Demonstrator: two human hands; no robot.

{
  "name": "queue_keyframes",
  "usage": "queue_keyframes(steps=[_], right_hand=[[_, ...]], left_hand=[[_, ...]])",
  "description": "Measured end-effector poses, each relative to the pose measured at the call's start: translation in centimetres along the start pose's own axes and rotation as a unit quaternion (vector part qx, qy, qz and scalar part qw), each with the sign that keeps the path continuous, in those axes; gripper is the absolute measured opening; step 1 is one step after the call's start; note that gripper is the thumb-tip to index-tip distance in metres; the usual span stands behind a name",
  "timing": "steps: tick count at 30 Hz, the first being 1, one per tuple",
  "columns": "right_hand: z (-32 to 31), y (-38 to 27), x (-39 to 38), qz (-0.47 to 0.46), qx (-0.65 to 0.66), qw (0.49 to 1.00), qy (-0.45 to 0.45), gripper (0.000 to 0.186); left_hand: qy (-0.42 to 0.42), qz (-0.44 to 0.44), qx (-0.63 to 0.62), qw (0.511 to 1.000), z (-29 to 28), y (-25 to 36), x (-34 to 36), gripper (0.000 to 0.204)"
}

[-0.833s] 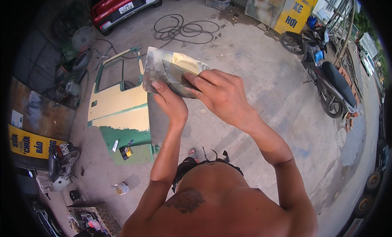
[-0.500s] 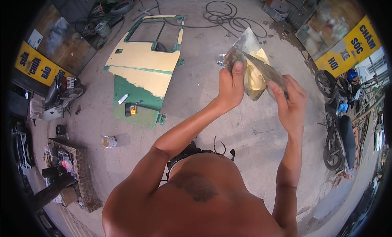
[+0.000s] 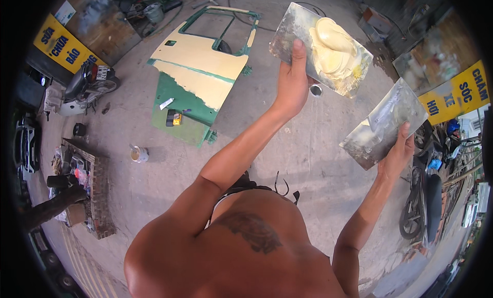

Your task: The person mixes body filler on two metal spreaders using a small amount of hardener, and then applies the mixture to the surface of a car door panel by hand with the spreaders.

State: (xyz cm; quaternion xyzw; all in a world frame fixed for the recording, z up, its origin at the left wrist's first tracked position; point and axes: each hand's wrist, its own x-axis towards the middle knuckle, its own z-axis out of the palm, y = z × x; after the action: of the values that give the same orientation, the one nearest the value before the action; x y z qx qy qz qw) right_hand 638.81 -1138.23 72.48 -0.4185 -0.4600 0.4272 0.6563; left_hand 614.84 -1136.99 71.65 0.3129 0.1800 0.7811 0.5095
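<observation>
My left hand [image 3: 292, 87] is closed on the near edge of a stained rectangular mixing board [image 3: 286, 31], thumb on top. A thick mound of cream-yellow putty [image 3: 331, 49] covers the board's middle and right side. Lower and to the right, my right hand [image 3: 396, 155] grips a flat putty spreader [image 3: 387, 118], a grey smeared plate with a little pale residue. Board and spreader are apart. On the floor ahead to the left lies a green vehicle door [image 3: 177, 95], its upper part coated in cream filler; a white tube [image 3: 166, 103] and a small black-and-yellow box [image 3: 175, 118] rest on it.
A can [image 3: 138, 154] stands on the floor at left, near a brick-patterned bin [image 3: 97, 195] of odds and ends. Motorbikes stand at left [image 3: 87, 87] and right [image 3: 431, 195]. A round silvery item [image 3: 316, 90] sits beyond my left hand; hose lies behind the door.
The spreader has come away from the board, my right hand moving right and down. The board has tipped flatter, baring the whole putty mound. The view has shifted slightly.
</observation>
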Motion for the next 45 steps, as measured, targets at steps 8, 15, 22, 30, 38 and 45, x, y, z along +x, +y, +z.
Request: queue_keyframes(steps=[8, 15, 22, 30, 38, 45], right_hand=[[4.9, 0.7, -0.1, 0.007, 0.061, 0.99, 0.125, 0.045], [5.4, -5.0, 2.9, -0.25, 0.132, 0.937, 0.207, 0.039], [4.0, -2.2, 1.7, -0.122, -0.301, 0.901, -0.289, 0.032], [7.1, -1.6, -1.6, -0.408, -0.332, 0.81, -0.259, 0.021], [6.8, -3.2, -0.1, -0.437, -0.302, 0.806, -0.261, 0.019], [7.0, -4.9, 2.9, -0.303, -0.227, 0.912, -0.16, 0.036]], left_hand=[[-0.266, -0.058, 0.455, 0.848, 1.1, -0.9, -2.4, 0.067], [-0.013, -0.107, 0.104, 0.989, 1.6, -0.3, -4.0, 0.051], [0.103, -0.011, 0.108, 0.989, -0.5, 0.9, -2.4, 0.046], [0.156, 0.147, 0.273, 0.938, -0.6, -0.8, -3.0, 0.064], [0.176, 0.153, 0.299, 0.926, 0.3, -1.7, -3.4, 0.065], [0.024, -0.085, 0.037, 0.995, 2.1, -0.6, -2.3, 0.056]])
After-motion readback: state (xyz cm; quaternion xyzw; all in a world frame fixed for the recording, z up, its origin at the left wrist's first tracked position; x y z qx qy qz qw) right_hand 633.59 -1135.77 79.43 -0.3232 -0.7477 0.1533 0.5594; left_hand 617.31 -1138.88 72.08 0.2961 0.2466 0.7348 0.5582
